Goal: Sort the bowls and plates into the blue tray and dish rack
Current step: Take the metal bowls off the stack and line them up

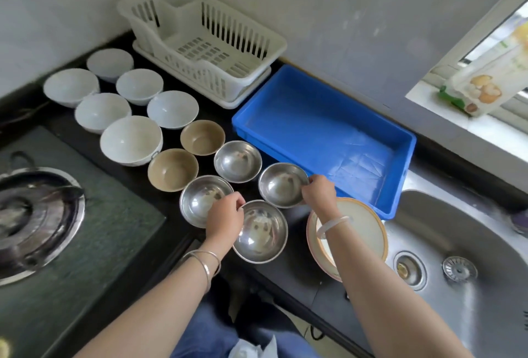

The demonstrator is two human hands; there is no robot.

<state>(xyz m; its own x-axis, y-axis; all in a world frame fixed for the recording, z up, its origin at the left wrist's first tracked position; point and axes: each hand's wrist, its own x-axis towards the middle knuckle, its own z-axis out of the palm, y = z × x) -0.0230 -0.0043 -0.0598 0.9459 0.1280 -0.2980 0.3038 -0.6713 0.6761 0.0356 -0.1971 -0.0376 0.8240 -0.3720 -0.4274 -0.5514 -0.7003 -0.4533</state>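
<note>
Head view, the only view: four steel bowls sit on the bench just near-left of the blue tray (323,129), which holds nothing, as does the dish rack (200,43) at the far wall. My right hand (318,192) pinches the right rim of the right steel bowl (281,184), fingers (310,180) clamped over the edge. My left hand (225,214) has its fingers curled where the near steel bowl (261,233) meets the left steel bowl (198,199); I read the grip as on the near bowl's rim, though the hand hides the contact. The step in hand, as I judge it, is lifting the steel bowls for transfer. Procedure: confirm each pinch has the thumb inside and the fingers outside the rim before lifting, since a thin polished rim is likely to slip. Raise each bowl straight up to clear its neighbours, as the rims are touching or nearly so. Carry the right bowl over the tray's near wall, not through it. Keep the right forearm high, because it passes directly above the stack of plates (360,232) at the sink's (463,286) edge. Nesting the two bowls would save one trip.
</note>
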